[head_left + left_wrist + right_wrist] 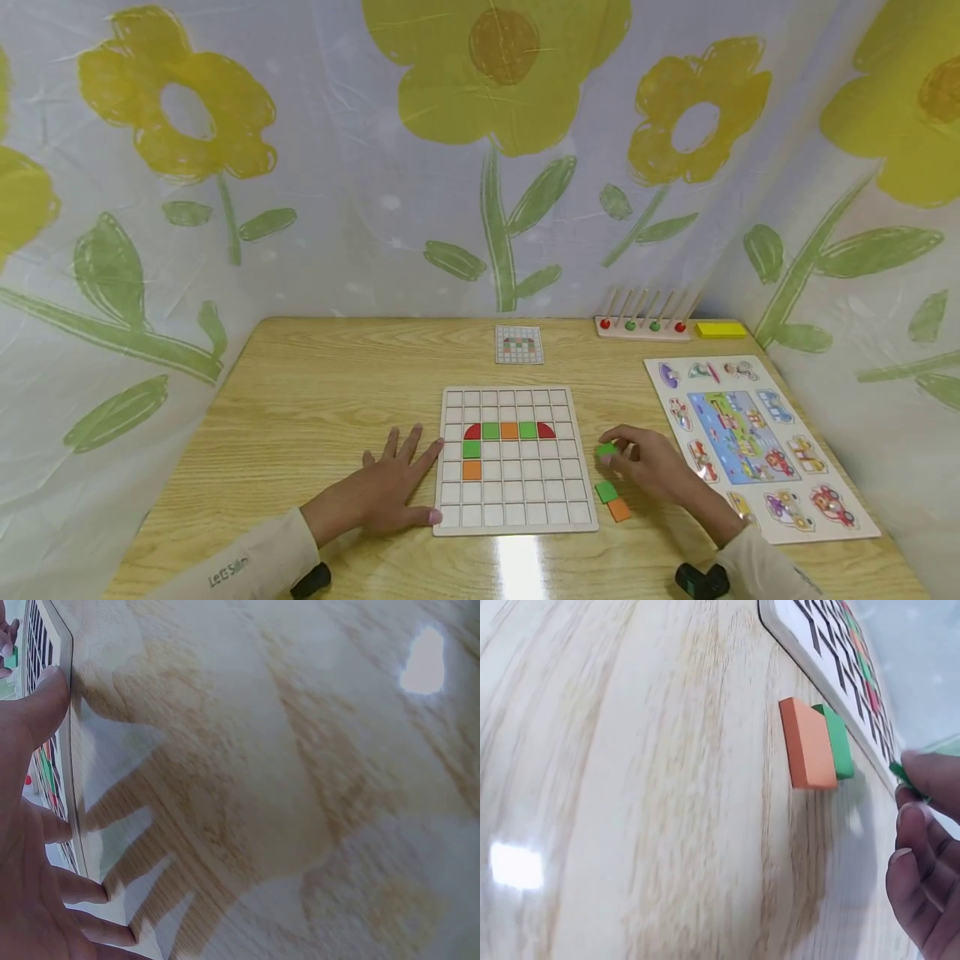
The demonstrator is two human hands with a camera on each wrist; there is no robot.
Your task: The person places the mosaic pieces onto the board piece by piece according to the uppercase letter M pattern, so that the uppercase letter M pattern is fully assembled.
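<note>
A white grid board (525, 521) lies on the table, with red quarter-round, green and orange tiles (509, 431) in one row and a green and an orange tile down its left side. My left hand (390, 492) lies spread beside the board, thumb and index tip at its left edge; in the left wrist view the fingers (82, 885) are stretched out. Right of the board, my right hand (651, 462) pinches a green tile (606, 449) between thumb and finger. Another green tile (606, 492) and an orange tile (808, 746) lie close together just below that hand.
A small pattern card (519, 345) lies behind the board. To the right is a picture puzzle board (675, 387). At the back right stand a peg rack (642, 333) with red and green beads and a yellow block (721, 330). Flowered cloth surrounds the table.
</note>
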